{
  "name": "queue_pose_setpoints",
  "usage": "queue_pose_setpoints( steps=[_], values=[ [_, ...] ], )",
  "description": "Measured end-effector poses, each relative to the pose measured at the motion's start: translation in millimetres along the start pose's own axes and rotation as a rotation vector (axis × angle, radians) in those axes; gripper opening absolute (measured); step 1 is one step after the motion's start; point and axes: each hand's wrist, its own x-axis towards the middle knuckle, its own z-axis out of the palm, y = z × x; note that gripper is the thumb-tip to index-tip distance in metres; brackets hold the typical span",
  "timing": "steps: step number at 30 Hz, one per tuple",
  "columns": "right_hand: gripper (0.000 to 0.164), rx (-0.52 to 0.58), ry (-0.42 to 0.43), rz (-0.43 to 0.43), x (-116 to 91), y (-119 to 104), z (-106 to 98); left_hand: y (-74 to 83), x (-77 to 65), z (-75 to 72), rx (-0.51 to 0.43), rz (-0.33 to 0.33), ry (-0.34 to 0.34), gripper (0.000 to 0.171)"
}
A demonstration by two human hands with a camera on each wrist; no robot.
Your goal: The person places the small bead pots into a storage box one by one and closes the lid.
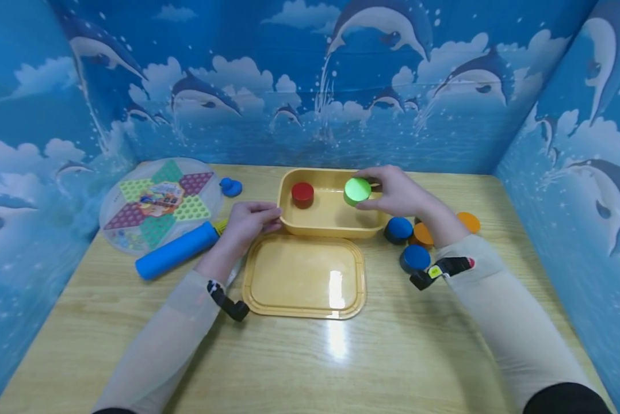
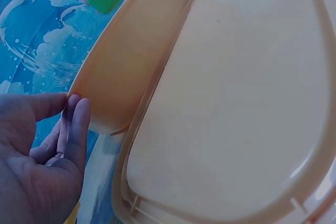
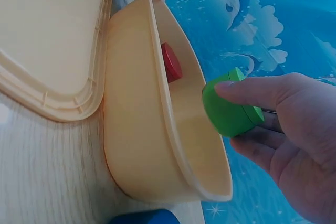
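A yellow plastic box (image 1: 330, 232) stands at the back of the table, and a red round piece (image 1: 302, 195) lies in its left part. My left hand (image 1: 251, 223) pinches the box's left rim between thumb and fingers, as the left wrist view (image 2: 52, 156) also shows. Over the box's right part, my right hand (image 1: 395, 192) grips a green round piece (image 1: 357, 191); the right wrist view shows the thumb on one side of this green piece (image 3: 231, 103) and fingers on the other. In front of the box lies its flat yellow lid (image 1: 305, 276).
Right of the box are blue round pieces (image 1: 415, 259) and orange ones (image 1: 468, 222), partly hidden by my right arm. To the left lie a round patterned game board (image 1: 160, 204), a blue cylinder (image 1: 176, 250) and a small blue duck (image 1: 230, 187). Dolphin-print walls (image 1: 299, 86) enclose the table.
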Motion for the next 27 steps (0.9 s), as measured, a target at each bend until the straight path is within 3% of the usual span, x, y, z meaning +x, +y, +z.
queue_pose_setpoints(
  steps=[10, 27],
  values=[
    [0.067, 0.073, -0.034, 0.006, 32, 7, 17, -0.4, 0.9, -0.9, -0.009, -0.005, -0.004, 0.031],
    [0.056, -0.002, -0.057, 0.033, 73, 16, 49, -3.9, 2.7, -1.9, -0.037, 0.021, -0.013, 0.033]
  ],
)
